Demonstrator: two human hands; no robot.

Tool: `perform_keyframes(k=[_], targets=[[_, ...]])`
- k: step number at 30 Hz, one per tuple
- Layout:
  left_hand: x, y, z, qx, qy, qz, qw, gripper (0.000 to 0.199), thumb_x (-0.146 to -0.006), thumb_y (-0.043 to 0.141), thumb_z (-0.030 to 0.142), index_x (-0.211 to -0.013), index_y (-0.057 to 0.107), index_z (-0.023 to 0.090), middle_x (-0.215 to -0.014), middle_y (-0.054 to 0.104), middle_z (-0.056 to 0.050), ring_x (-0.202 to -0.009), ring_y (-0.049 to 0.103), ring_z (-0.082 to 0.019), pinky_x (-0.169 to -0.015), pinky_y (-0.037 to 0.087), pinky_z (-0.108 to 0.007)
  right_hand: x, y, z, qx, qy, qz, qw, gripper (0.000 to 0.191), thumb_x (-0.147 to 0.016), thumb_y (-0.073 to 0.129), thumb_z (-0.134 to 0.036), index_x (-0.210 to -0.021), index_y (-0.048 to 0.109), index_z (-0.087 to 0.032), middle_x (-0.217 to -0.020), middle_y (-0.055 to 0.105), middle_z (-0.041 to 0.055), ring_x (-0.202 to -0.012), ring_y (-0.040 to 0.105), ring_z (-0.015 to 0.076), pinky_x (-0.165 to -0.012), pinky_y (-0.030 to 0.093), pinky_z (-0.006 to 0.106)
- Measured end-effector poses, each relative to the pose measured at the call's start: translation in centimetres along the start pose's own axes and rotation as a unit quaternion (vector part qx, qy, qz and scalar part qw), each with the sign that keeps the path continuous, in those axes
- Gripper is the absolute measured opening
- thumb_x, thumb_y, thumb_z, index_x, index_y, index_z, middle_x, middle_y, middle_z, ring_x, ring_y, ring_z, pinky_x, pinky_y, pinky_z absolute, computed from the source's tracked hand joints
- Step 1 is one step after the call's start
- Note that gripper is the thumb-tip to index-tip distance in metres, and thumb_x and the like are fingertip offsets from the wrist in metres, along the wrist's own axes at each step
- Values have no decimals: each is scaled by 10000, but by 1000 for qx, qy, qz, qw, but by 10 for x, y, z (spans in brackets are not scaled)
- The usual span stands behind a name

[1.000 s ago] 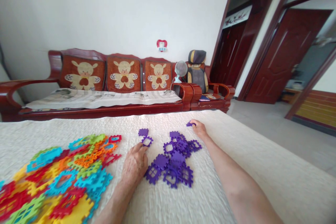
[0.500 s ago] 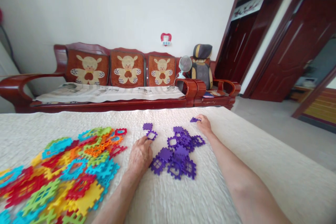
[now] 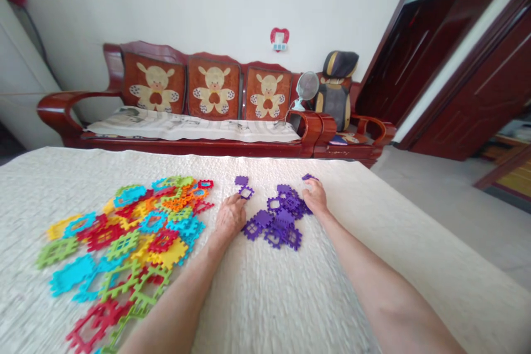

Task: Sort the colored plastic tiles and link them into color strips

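My left hand [image 3: 230, 215] lies low over the cloth, palm down, its fingertips touching the near edge of a purple open square frame [image 3: 245, 192]. Just beyond that frame is a solid purple square tile [image 3: 241, 180]. To the right sits a heap of purple notched plastic tiles [image 3: 284, 218], some solid, some with window shapes. My right hand [image 3: 315, 197] is at the heap's far right side, thumb and forefinger apart, with nothing visible between them. Past its knuckles lies another purple piece [image 3: 309, 177], partly hidden by the hand.
A spread of red, yellow, green, blue and orange notched tiles [image 3: 124, 243] covers the table's left part. The table wears a cream quilted cloth [image 3: 269, 298]. Behind it stand a wooden sofa [image 3: 199, 146] with bear cushions and a small fan [image 3: 307, 87].
My right hand has let go of the purple piece at the far side and come back toward the heap. My left hand stays by the square frame. The view has shifted.
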State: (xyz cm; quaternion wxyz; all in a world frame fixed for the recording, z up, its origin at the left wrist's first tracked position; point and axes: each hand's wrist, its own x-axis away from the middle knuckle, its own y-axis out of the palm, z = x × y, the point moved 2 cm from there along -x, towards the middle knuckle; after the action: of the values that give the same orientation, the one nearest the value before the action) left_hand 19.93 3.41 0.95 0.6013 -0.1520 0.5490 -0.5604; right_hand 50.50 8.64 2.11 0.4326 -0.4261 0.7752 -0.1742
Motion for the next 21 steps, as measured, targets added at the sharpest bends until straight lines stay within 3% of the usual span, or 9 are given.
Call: perform_keyframes(k=[5,9,15,18,21], targets=[[2,-5,1,29,11,15,999,296,-804,425,126,-1008,639,142,-1152,595,-112,-1081,550,-184,-977,418,-334,21,-8,3,-37,44,40,998,352,-681,404,-198,-965,609,-159,-1072,600,113,-1053,524,229,-984,359,369],[4,-11,7,108,65,36,991,264,-842,443,213,-1034,617,161,-1204,571,-104,-1110,537,-183,-973,424,-356,23,-7,4,-71,51,70,994,340,-694,398,-225,-943,620,-162,-1009,638,98,-943,575,214,-898,424,346],[12,-14,37,118,152,-80,978,462,-758,574,487,-1132,587,215,-1275,519,-111,-1193,455,-272,-986,381,-467,25,-7,1,-96,31,100,990,318,-695,418,-247,-919,628,-165,-935,667,79,-844,606,200,-823,460,340],[12,-9,43,105,141,-118,977,515,-718,612,457,-1173,563,222,-1272,520,-110,-1202,436,-293,-988,367,-494,25,-6,-1,-101,0,95,990,301,-691,438,-240,-907,637,-172,-917,673,75,-826,613,195,-811,465,333],[12,-6,40,119,129,-119,977,507,-693,625,344,-1170,561,185,-1253,528,-121,-1189,452,-278,-1006,366,-461,25,-7,1,-107,-2,96,990,287,-697,445,-236,-901,639,-174,-908,679,70,-824,619,189,-816,468,330]])
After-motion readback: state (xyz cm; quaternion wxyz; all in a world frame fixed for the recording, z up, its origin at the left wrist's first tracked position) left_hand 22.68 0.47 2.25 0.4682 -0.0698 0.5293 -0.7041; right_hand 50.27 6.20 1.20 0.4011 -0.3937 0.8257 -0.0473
